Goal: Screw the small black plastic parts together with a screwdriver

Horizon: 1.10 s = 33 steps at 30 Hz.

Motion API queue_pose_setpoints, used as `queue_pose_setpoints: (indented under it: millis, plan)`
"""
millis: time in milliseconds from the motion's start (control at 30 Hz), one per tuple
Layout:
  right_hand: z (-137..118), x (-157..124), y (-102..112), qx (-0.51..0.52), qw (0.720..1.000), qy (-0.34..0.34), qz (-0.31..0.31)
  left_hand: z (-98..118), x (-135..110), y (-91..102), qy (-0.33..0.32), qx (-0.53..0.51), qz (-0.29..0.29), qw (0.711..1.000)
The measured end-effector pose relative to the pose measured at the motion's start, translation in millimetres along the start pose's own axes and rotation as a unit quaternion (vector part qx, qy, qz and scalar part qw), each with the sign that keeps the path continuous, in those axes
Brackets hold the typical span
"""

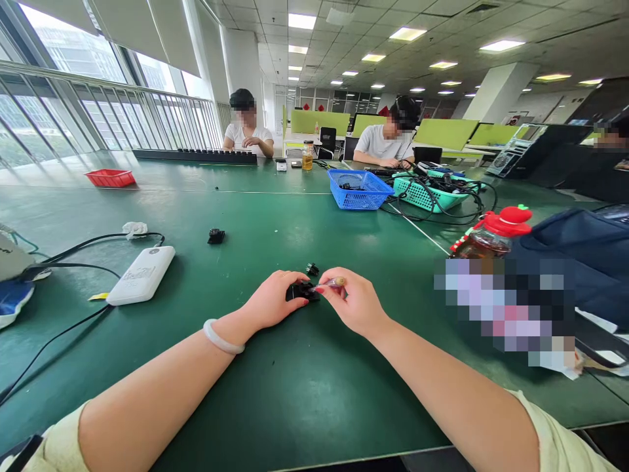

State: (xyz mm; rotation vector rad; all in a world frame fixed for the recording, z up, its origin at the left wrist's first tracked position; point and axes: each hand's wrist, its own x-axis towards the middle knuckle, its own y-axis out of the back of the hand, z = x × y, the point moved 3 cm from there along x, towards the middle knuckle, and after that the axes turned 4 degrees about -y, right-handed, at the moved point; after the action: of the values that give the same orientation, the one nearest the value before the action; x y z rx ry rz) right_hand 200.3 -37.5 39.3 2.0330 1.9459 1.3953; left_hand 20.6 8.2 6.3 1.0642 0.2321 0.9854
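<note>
My left hand (276, 298) is closed around a small black plastic part (301, 292), pressing it against the green table (314, 393). My right hand (354, 298) pinches a small screwdriver (337, 282) with a clear, yellowish-ended handle. The tool points left at the black part, and its tip is too small to make out. Just beyond my fingers lies a small black piece with metal prongs (312, 269). Farther off to the left sits another black part (216, 236).
At left are a white power bank (142, 275) and black cables. A red tray (111, 177), a blue basket (361, 190) and a green basket of cables (432, 193) stand farther back. A red-lidded bottle (491, 233) and a dark bag (574, 262) are right. Two people sit opposite.
</note>
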Motion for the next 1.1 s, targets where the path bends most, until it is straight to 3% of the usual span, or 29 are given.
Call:
queue_pose_setpoints:
  millis: [133,333,467,600,700,800,933,1100]
  plan:
    - [2,0,-1,0.000,1.000,-0.002,0.008,2,0,1.6,0.003,-0.020,0.009,1.000]
    - [-4,-2,18,0.015,0.989,0.040,0.139,6,-2,7.8,0.005,0.012,0.076,0.997]
    - [2,0,24,0.007,0.981,0.023,0.194,5,-5,13.5,0.061,0.092,0.125,0.986]
    - [15,6,16,-0.030,0.989,-0.024,0.141,2,-7,14.2,0.119,0.182,0.079,0.973]
    - [22,9,8,-0.072,0.993,-0.048,0.076,1,-8,12.6,0.130,0.238,0.032,0.962]
    - [23,9,5,-0.105,0.992,-0.051,0.042,2,-9,10.9,0.130,0.253,0.025,0.958]
    - [18,8,8,-0.110,0.991,-0.052,0.056,5,-9,5.9,0.084,0.215,0.031,0.972]
    - [12,8,15,-0.121,0.986,-0.027,0.110,10,-7,-4.3,-0.011,0.129,-0.019,0.991]
